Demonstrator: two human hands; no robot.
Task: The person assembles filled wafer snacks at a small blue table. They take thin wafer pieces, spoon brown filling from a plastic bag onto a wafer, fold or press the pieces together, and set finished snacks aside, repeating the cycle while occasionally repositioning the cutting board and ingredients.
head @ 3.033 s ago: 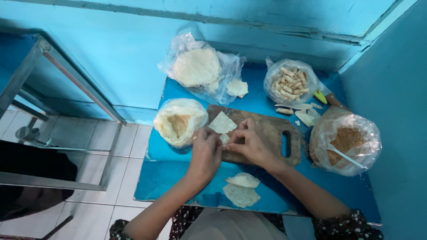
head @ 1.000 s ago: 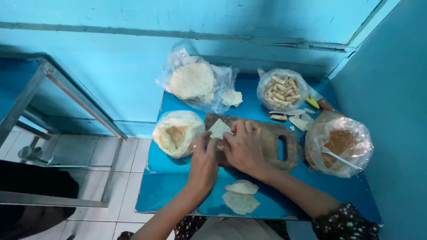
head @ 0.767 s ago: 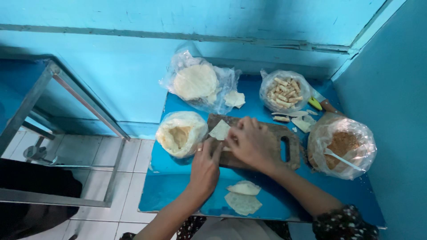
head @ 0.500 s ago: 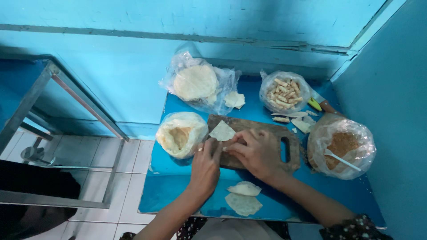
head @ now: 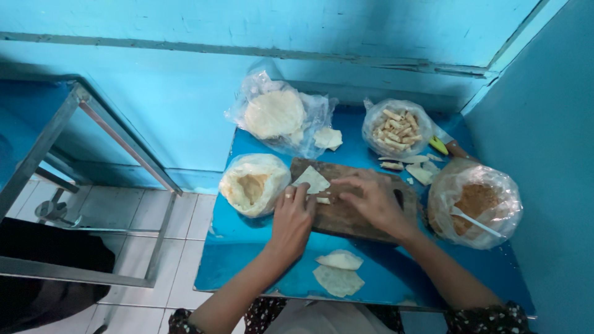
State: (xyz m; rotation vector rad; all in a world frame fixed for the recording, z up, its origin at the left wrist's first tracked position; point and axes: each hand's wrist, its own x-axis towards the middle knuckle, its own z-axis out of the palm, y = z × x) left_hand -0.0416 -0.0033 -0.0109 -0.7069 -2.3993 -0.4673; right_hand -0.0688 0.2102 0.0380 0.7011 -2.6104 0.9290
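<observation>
Two hands work on the brown wooden cutting board (head: 346, 207): left hand (head: 294, 216) and right hand (head: 371, 201) both pinch a pale triangular dough wrapper (head: 311, 180). Folding appears underway; next, careful sealing of edges.

Blue worktop (head: 247, 260), tucked into a corner of blue walls. At the back, a clear bag of round flat wrappers (head: 275, 114), with one loose wrapper piece (head: 328, 138) just beside it. Next along, a bag of rolled sticks (head: 397, 127), a few loose pieces (head: 414, 167) in front. On the left edge, a bag of crumbly filling (head: 253, 184). In the middle, a wooden cutting board (head: 346, 213). Far right, a bag of brown filling with a spoon (head: 473, 204). Near the front edge, two folded wrappers (head: 339, 271) overlapping.
</observation>
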